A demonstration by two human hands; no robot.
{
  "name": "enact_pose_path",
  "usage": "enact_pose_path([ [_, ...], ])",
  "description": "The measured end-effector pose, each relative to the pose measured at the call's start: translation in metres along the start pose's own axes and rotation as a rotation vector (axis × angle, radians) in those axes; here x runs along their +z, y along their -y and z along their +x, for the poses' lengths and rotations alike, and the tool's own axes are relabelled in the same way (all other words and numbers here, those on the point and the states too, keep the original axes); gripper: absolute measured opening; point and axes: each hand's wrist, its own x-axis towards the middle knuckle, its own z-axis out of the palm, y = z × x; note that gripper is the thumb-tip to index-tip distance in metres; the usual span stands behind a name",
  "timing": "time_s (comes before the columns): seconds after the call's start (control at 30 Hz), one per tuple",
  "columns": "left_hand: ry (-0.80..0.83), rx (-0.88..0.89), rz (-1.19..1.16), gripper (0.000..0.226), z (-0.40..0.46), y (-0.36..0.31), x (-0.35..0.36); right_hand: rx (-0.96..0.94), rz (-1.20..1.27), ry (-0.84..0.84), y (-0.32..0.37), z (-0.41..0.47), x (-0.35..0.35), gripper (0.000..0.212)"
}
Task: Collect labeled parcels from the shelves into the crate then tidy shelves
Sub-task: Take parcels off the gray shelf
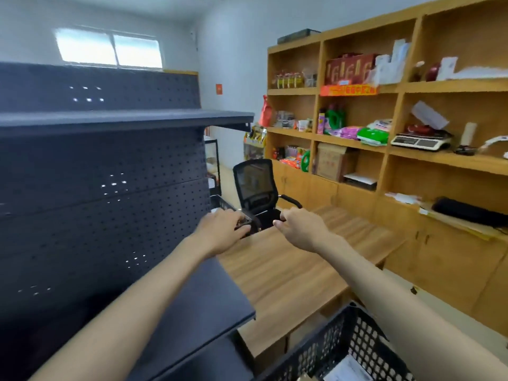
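Storeroom w/ white walls and a high window; wood-grain surface [288, 270] runs down the middle. Dark perforated metal shelf unit [96, 188] on the left, its shelves bare. Tall wooden shelving [395, 149] on the right, packed w/ bags, boxes and a white weighing scale [420, 141]. Black mesh office chair [254, 182] at the far end of the surface. Left hand [220, 229] reaches fwd, fingers curled on the rim of a black slotted plastic basket [224, 204] at the shelf unit's end. Right hand [298, 226] stretched fwd just beside it, fingers loosely bent, holding nothing. Black perforated plastic crate [343, 345] at bottom right, near the person, w/ white-labelled parcels [346, 369] inside.
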Motion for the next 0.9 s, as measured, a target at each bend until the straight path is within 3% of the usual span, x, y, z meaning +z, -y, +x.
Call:
enact_pose_path([
  [0.23, -0.023, -0.371, 0.031, 0.05, -0.155, 0.133, -0.059, -0.419, 0.134, -0.042, 0.196, 0.025, 0.012, 0.039],
  [0.5, -0.035, -0.746, 0.153, 0.053, -0.383, 0.243, -0.118, -0.778, 0.279, 0.027, 0.441, -0.038, 0.022, 0.037],
  [0.9, -0.055, -1.166, 0.269, 0.048, -0.703, 0.287, -0.172, -1.182, 0.353, 0.118, 0.71, -0.203, 0.027, 0.038],
])
